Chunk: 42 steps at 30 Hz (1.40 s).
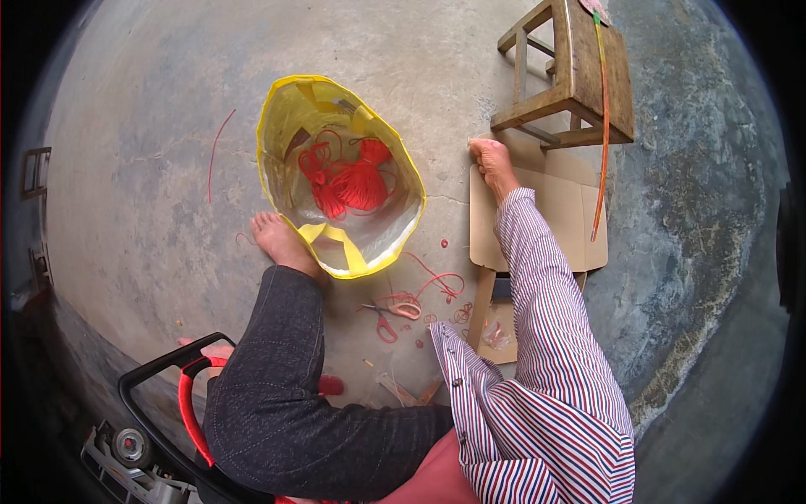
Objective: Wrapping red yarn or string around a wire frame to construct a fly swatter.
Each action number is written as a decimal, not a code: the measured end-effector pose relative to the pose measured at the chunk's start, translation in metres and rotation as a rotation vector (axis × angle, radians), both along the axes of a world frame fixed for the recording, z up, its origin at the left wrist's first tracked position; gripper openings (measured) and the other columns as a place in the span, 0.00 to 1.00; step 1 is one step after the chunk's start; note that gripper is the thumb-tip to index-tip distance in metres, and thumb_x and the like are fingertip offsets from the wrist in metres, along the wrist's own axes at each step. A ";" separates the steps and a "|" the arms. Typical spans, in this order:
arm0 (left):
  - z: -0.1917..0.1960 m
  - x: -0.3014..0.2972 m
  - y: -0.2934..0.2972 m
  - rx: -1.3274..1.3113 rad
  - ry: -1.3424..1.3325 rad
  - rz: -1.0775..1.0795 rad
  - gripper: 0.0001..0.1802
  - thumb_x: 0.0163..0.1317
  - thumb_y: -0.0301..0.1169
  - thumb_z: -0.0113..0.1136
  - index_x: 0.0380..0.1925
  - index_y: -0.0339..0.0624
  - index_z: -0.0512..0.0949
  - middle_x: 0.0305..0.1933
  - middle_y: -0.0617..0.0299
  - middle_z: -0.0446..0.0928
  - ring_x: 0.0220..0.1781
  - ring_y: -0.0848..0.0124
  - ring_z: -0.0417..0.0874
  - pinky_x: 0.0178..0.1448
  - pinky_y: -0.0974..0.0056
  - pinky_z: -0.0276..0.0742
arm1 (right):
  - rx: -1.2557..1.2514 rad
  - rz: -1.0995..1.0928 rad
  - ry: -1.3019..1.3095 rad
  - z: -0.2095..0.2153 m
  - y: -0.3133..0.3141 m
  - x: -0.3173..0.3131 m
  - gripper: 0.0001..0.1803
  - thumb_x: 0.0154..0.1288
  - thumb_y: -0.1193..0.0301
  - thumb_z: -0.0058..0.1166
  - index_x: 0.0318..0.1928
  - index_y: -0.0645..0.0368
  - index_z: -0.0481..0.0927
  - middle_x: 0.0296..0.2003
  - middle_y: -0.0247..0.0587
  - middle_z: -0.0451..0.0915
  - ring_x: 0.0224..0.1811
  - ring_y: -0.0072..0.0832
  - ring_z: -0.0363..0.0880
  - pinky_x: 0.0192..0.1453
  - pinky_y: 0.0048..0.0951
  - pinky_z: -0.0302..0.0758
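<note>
My right hand [494, 163] reaches out over the far left corner of an opened cardboard box [550, 223]. Its fingers are curled closed in a pinch, and whatever they hold, if anything, is too small to name. No left arm or sleeve of mine can be made out. A patch of skin shows behind a black tubular frame [138, 378] with a red band at the lower left; I cannot tell what it belongs to. Left of my right hand, a yellow-rimmed bag [416, 214] gapes upward, with bundles of red cord [361, 181] inside.
Orange-handled scissors [405, 307] lie on the concrete floor among loose red cord [441, 277] and scraps. My bare foot [285, 242] touches the bag's near side. A wooden stool [579, 80] stands at the far right, a long orange strip [603, 134] hanging off it.
</note>
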<state>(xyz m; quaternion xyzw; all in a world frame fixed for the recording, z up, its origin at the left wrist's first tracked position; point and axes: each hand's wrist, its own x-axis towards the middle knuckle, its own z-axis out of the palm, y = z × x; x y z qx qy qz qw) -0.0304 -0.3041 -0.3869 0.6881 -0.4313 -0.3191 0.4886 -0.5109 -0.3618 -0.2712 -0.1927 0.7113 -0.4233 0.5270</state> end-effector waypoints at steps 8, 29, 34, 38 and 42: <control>-0.016 -0.002 0.001 -0.034 0.206 0.024 0.22 0.69 0.32 0.28 0.60 0.50 0.66 0.64 0.66 0.65 0.69 0.71 0.58 0.74 0.60 0.43 | -0.130 -0.062 0.105 -0.018 0.002 -0.005 0.13 0.51 0.72 0.56 0.14 0.50 0.69 0.13 0.22 0.63 0.11 0.13 0.53 0.13 0.22 0.45; -0.086 0.046 0.007 0.086 0.166 -0.126 0.22 0.68 0.27 0.27 0.59 0.43 0.64 0.62 0.62 0.66 0.67 0.71 0.62 0.73 0.64 0.48 | -0.054 -0.343 0.208 -0.032 0.010 -0.009 0.03 0.53 0.73 0.55 0.24 0.54 0.75 0.16 0.22 0.67 0.11 0.12 0.57 0.12 0.19 0.51; -0.064 0.035 0.004 0.062 0.173 -0.030 0.22 0.68 0.27 0.28 0.58 0.44 0.65 0.61 0.62 0.66 0.67 0.71 0.62 0.73 0.63 0.48 | -0.124 -0.302 0.253 -0.032 0.020 -0.005 0.02 0.54 0.73 0.56 0.30 0.57 0.77 0.21 0.23 0.71 0.18 0.12 0.62 0.20 0.17 0.58; -0.038 0.007 0.002 0.014 0.152 0.024 0.22 0.67 0.27 0.29 0.58 0.45 0.66 0.61 0.62 0.67 0.67 0.70 0.62 0.73 0.62 0.47 | -0.115 -0.277 0.245 -0.027 0.029 -0.004 0.04 0.53 0.74 0.56 0.29 0.61 0.79 0.24 0.27 0.76 0.26 0.15 0.70 0.32 0.19 0.67; -0.006 0.019 0.001 -0.037 0.105 0.023 0.22 0.68 0.29 0.29 0.58 0.46 0.66 0.62 0.62 0.67 0.68 0.70 0.61 0.73 0.60 0.45 | -0.118 -0.235 0.168 -0.002 0.033 0.028 0.04 0.54 0.74 0.55 0.31 0.61 0.79 0.25 0.27 0.76 0.27 0.15 0.69 0.33 0.18 0.67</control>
